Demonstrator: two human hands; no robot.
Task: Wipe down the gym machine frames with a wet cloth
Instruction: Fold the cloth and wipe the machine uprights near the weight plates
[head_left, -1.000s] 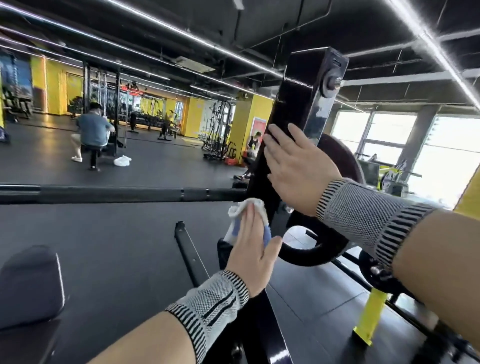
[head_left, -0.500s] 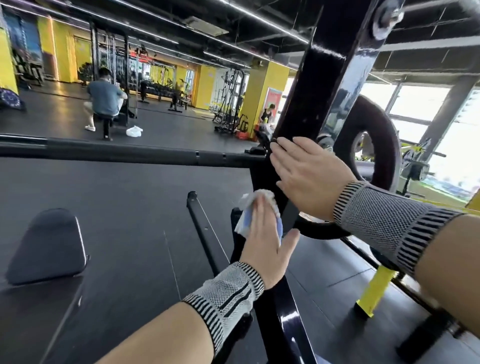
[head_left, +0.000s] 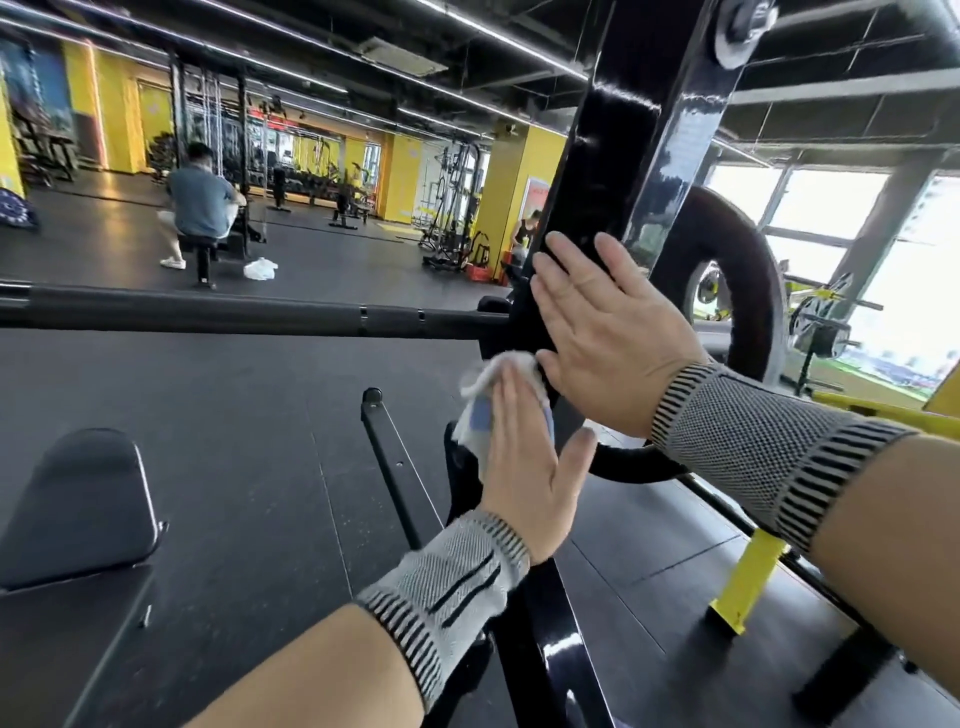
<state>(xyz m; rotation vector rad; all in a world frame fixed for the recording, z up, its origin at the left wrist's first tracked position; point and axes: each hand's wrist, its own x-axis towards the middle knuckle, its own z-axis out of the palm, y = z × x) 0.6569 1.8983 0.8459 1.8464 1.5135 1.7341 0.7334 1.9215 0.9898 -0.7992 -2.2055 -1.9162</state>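
White cloth (head_left: 480, 410) under flat left hand (head_left: 524, 457); flat right hand (head_left: 608, 332) on one black frame (head_left: 618, 156).

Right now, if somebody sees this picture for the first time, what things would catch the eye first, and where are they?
First, two hands on the glossy black upright frame in the centre: the right hand lies flat against it, and just below, the left hand presses a white and blue cloth to it. Behind them hangs a dark weight plate at the right, and a black bar crosses the left half.
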